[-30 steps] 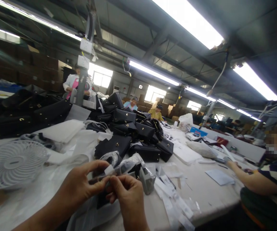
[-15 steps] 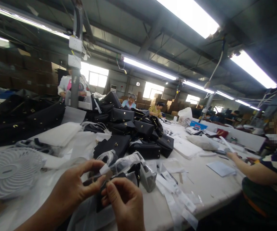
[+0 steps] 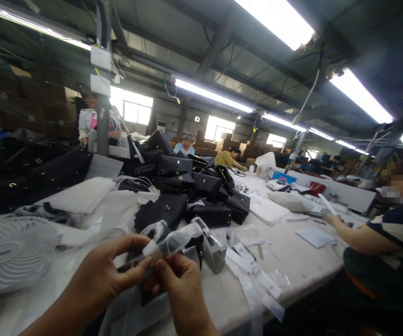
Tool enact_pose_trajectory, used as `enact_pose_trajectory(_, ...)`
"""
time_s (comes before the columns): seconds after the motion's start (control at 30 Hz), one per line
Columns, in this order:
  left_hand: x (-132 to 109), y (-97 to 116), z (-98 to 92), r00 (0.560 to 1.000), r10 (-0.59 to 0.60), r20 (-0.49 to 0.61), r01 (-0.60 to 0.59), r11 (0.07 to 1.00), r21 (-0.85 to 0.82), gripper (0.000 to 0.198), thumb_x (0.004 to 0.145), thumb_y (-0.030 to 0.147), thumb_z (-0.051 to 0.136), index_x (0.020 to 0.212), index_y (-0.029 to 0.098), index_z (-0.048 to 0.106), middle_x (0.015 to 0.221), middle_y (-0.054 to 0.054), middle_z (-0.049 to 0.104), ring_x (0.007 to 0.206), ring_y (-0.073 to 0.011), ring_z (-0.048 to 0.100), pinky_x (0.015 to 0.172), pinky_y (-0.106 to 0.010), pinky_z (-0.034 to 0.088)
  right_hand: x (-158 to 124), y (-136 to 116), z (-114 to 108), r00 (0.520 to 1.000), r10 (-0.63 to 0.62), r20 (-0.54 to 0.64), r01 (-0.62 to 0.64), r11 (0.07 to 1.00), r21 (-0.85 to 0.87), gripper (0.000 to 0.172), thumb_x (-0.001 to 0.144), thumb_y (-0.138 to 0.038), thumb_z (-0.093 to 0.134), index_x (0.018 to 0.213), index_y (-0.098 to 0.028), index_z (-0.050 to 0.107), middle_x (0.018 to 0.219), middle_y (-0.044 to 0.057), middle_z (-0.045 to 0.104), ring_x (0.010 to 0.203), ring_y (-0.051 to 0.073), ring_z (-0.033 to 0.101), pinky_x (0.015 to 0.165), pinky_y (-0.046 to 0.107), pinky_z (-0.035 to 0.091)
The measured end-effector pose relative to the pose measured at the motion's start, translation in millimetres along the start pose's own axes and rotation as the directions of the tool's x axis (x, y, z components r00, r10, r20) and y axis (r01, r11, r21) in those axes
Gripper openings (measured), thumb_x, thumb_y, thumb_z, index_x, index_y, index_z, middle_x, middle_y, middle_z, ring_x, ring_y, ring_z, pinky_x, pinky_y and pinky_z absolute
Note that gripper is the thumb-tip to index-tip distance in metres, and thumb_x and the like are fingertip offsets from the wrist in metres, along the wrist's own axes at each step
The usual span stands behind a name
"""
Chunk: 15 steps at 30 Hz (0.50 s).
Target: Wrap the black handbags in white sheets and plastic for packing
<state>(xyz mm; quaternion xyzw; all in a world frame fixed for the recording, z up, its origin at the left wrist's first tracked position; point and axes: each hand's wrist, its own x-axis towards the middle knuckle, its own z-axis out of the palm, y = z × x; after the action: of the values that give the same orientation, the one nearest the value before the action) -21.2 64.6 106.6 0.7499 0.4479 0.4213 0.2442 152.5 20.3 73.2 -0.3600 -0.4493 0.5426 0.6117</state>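
Closely paired in front of me, my left fingers (image 3: 134,275) grip a small white piece (image 3: 150,248) between thumb and forefinger, while my right fingers (image 3: 166,275) pinch the near end of a wrapped strap (image 3: 183,237), as far as I can tell; the exact spot under those tips is too small to make out. The two sets of fingertips nearly touch, I'd say so that one side steadies while the other does the fine part. Clear film covers the strap, which arches away beyond my fingers and bends down to their right, probably lying free because only its near end needs handling. Below my fingers spreads translucent sheeting (image 3: 134,308), with something dark half hidden behind my hands. Farther out rises a pile of black bags (image 3: 176,165), set there, I suppose, to give my hands room. White strips (image 3: 243,280) lie on the bench (image 3: 313,273) to the right of my fingers, seemingly for easy reach. Left of them stands a fan (image 3: 3,254), likely for air. Well off to the right, a co-worker's arm (image 3: 350,240) reaches over the bench.
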Motion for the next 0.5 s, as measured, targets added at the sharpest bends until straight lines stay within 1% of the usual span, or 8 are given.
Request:
enact_pose_trajectory(0.07,3.2,-3.1,-1.4,0.997,-0.051,0.051,0.053,0.997,-0.048,0.039,0.076,0.061,0.075,0.098,0.028,0.077,0.094,0.001,0.079,0.091,-0.0222,0.074,0.079,-0.021,0.054,-1.9,-1.7,-1.8,0.998,-0.046,0.052,0.047,0.999,-0.025,0.041,0.085,-0.052,0.080,0.091,-0.012,0.079,0.071,0.006,0.073,0.057,0.010,0.061,0.060,0.019,0.049)
enact_pose_trajectory(0.13,5.5,-4.9,-2.3,0.990,-0.093,0.105,0.104,0.990,-0.097,0.041,0.076,0.062,0.074,0.099,0.027,0.076,0.095,0.001,0.079,0.093,-0.0223,0.074,0.081,-0.021,0.054,-4.1,-5.0,-2.6,0.994,-0.080,0.079,0.085,0.994,-0.067,0.033,0.089,-0.045,0.076,0.095,-0.013,0.080,0.075,0.006,0.074,0.064,0.013,0.064,0.065,0.021,0.050)
enact_pose_trajectory(0.23,6.7,-5.6,-3.0,0.979,-0.132,0.152,0.155,0.976,-0.150,0.045,0.076,0.064,0.074,0.101,0.026,0.076,0.096,0.000,0.079,0.094,-0.0223,0.074,0.082,-0.021,0.054,-7.2,-11.5,-1.2,0.991,-0.117,0.058,0.126,0.976,-0.177,0.024,0.092,-0.037,0.071,0.096,-0.015,0.081,0.077,0.006,0.073,0.069,0.016,0.064,0.068,0.023,0.049)
enact_pose_trajectory(0.33,6.8,-5.5,-3.6,0.978,-0.148,0.151,0.170,0.973,-0.153,0.046,0.076,0.064,0.074,0.103,0.026,0.076,0.096,0.000,0.079,0.095,-0.0225,0.074,0.083,-0.021,0.054,-8.2,-14.8,2.4,0.989,-0.146,0.009,0.143,0.955,-0.259,0.021,0.093,-0.032,0.068,0.097,-0.016,0.080,0.078,0.005,0.073,0.071,0.016,0.063,0.067,0.024,0.048)
enact_pose_trajectory(0.4,6.2,-4.1,-4.1,0.979,-0.140,0.150,0.161,0.977,-0.138,0.044,0.076,0.062,0.074,0.101,0.026,0.076,0.096,0.000,0.079,0.095,-0.0231,0.074,0.083,-0.021,0.054,-7.0,-13.1,5.3,0.990,-0.139,-0.010,0.134,0.967,-0.217,0.023,0.092,-0.035,0.070,0.099,-0.015,0.079,0.079,0.005,0.073,0.072,0.017,0.063,0.068,0.025,0.048)
enact_pose_trajectory(0.47,4.0,-0.2,-3.7,0.982,-0.125,0.141,0.143,0.982,-0.127,0.042,0.076,0.060,0.074,0.099,0.025,0.076,0.096,-0.001,0.079,0.095,-0.0240,0.074,0.082,-0.022,0.055,-4.6,-9.8,8.7,0.996,-0.085,-0.019,0.083,0.993,-0.080,0.032,0.088,-0.042,0.075,0.103,-0.014,0.078,0.082,0.006,0.073,0.073,0.018,0.064,0.069,0.026,0.050)
enact_pose_trajectory(0.5,2.2,3.0,-3.0,0.983,-0.120,0.141,0.138,0.983,-0.124,0.040,0.076,0.059,0.074,0.098,0.025,0.076,0.095,-0.001,0.079,0.094,-0.0242,0.074,0.082,-0.022,0.055,-3.5,-8.4,10.5,0.999,-0.036,-0.027,0.037,0.999,0.007,0.037,0.084,-0.044,0.078,0.105,-0.014,0.077,0.085,0.006,0.074,0.074,0.018,0.065,0.069,0.026,0.051)
